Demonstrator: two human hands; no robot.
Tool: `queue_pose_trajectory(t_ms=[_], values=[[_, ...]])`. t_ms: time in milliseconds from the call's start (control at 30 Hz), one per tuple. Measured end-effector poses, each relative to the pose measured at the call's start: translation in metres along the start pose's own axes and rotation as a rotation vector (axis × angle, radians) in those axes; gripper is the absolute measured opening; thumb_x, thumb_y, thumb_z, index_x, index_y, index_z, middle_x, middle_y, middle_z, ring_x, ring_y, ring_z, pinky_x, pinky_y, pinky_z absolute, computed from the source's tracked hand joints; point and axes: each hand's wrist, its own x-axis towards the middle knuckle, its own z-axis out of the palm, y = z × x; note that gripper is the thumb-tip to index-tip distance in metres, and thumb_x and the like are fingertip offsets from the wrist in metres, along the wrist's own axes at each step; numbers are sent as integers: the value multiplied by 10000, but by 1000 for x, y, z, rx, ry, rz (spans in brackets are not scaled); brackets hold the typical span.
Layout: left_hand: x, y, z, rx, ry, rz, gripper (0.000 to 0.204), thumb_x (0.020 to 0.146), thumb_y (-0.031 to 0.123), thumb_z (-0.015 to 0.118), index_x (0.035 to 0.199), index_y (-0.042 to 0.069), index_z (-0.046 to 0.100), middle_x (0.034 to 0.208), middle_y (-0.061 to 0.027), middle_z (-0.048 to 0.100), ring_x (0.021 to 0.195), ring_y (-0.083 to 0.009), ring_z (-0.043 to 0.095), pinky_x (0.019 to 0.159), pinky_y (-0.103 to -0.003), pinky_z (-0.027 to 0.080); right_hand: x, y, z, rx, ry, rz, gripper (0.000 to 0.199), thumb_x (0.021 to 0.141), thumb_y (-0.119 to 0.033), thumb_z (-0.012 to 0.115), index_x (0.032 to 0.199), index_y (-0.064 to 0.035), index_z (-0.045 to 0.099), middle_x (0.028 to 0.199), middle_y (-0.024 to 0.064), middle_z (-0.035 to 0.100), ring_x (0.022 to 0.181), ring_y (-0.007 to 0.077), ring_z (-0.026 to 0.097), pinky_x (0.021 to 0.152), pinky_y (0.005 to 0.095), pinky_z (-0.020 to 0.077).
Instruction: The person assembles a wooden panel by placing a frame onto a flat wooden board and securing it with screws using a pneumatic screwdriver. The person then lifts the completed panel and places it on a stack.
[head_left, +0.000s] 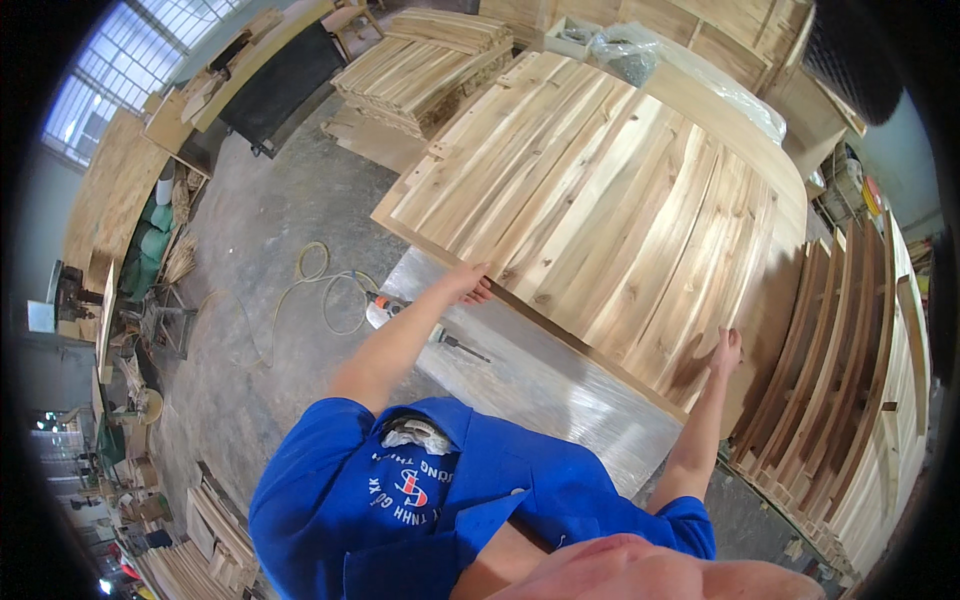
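Observation:
A large panel of light wooden slats [610,210] lies on a stack topped with brown board [785,280]. At its near left edge, my left hand [468,284] has its fingers curled over the rim. My right hand [728,352] is closed at the panel's right edge, close to the near corner, its shadow falling on the slats. What its fingertips touch is partly hidden. Below the panel's near side is a film-wrapped surface [560,375]. On it, left of the panel, lies an orange and black power tool [385,301], with a dark-tipped tool [462,346] beside it.
Curved wooden frames [835,340] stand close on the right. Behind the panel are stacked slats [425,65] and a plastic-wrapped bundle [690,75]. A yellowish hose [312,262] loops over the concrete floor [250,220]. A dark-fronted workbench [283,88] stands at the far left.

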Motion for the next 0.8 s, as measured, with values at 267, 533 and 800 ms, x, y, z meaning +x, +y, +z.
queue_pose_trajectory(t_ms=[267,533,800], values=[[-52,-72,-12,73,18,204,372,894,374,475,871,9,541,694,-93,618,555,-165,577,500,-288,458,-96,-117,71,-459,-148,-307,622,770,-361,582,1317,-141,383,1375,215,278,1229,373,335,984,496,292],[-159,-239,-139,363,485,261,287,850,281,521,786,13,602,641,-91,619,610,-213,604,585,-345,460,-282,-282,275,-182,-419,-949,443,774,-323,596,1162,-128,510,1279,89,438,1249,306,321,1015,525,226],[-279,-425,-308,224,653,-263,347,802,316,540,861,-15,628,827,-200,638,791,-337,610,692,-403,477,-373,-349,366,-319,-55,-936,388,829,-324,526,1177,-155,499,1269,32,450,1224,270,353,1007,516,254]])
